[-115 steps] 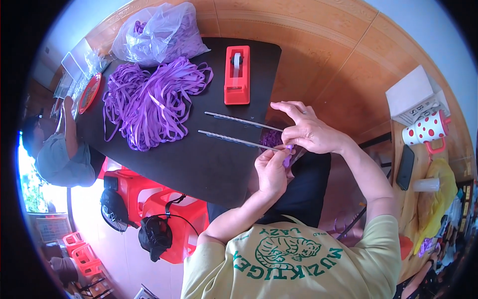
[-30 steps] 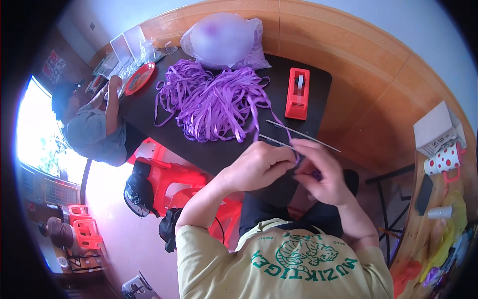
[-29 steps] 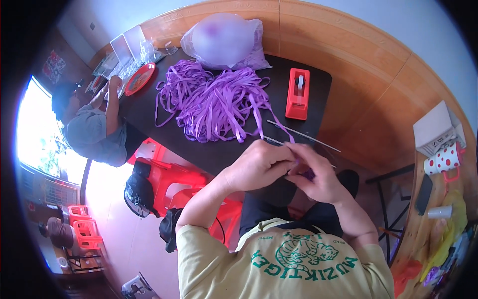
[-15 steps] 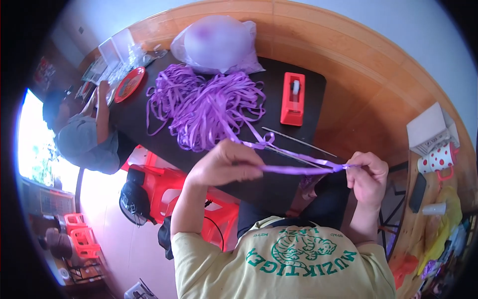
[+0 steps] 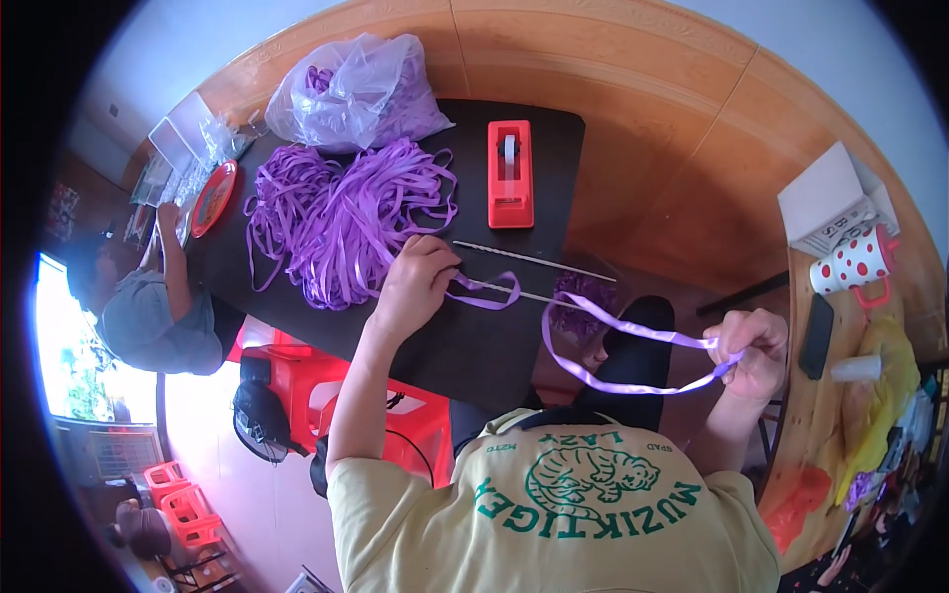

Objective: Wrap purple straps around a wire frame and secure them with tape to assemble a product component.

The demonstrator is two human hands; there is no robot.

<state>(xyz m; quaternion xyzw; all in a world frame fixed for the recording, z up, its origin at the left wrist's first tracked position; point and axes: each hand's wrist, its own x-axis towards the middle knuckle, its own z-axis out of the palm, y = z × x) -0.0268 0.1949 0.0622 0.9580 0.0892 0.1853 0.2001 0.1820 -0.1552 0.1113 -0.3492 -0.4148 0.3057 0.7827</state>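
My right hand is closed in a pinch on a shiny purple ribbon, which hangs from it in a wide, slack loop. Over the dark table, my left hand has its fingers closed at a short curled length of purple ribbon; its fingertips are partly hidden. One thin whitish twisted rod lies on the table beyond that hand. A second thin rod runs close by the curled ribbon. Just past my left hand is a large heap of purple ribbon strips.
A red tape dispenser and a clear plastic bag of purple material stand at the table's far side. A red plate is near a person at left. A dotted cup and white box sit on the right-hand ledge.
My left hand has moved left, away from my right hand. The ribbon, drawn taut between both hands before, now hangs as a loose loop from my right. The whole view has shifted.
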